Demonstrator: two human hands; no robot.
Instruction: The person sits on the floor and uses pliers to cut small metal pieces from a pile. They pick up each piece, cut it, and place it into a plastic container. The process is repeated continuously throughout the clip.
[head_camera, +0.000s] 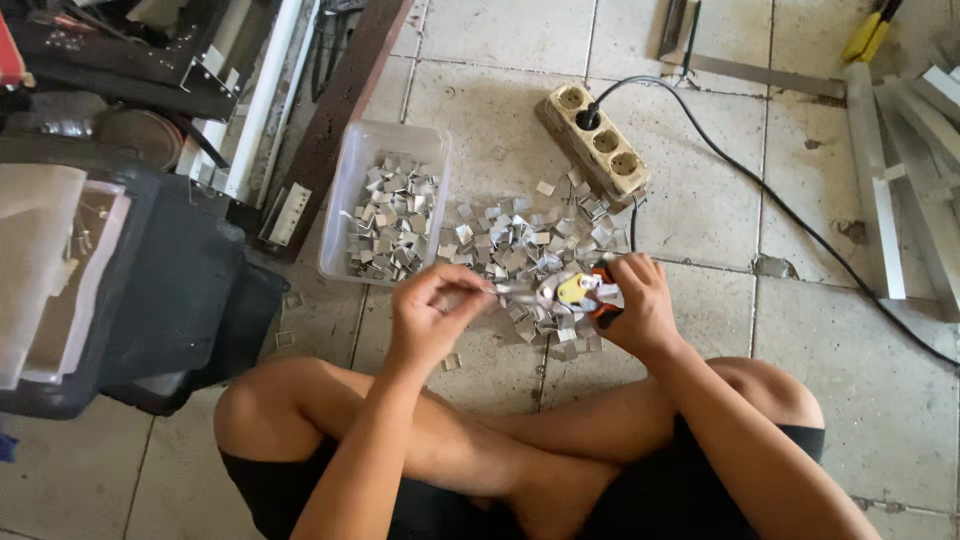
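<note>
A workshop is showing here: metal profiles (880, 190), a power strip (596, 142) and small metal clips (520, 245) are lying on the tiled floor (700, 200).

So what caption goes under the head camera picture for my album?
Sitting cross-legged, right hand grips an orange-handled tool; left hand feeds it a small metal piece.

Silvery metal clips (520, 245), clear plastic tub (352, 190), orange-yellow tool (590, 290), beige power strip (597, 143), black cable (760, 190)

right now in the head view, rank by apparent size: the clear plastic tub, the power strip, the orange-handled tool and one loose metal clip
1. clear plastic tub
2. power strip
3. orange-handled tool, partly hidden in the right hand
4. one metal clip, plainly smallest
</note>
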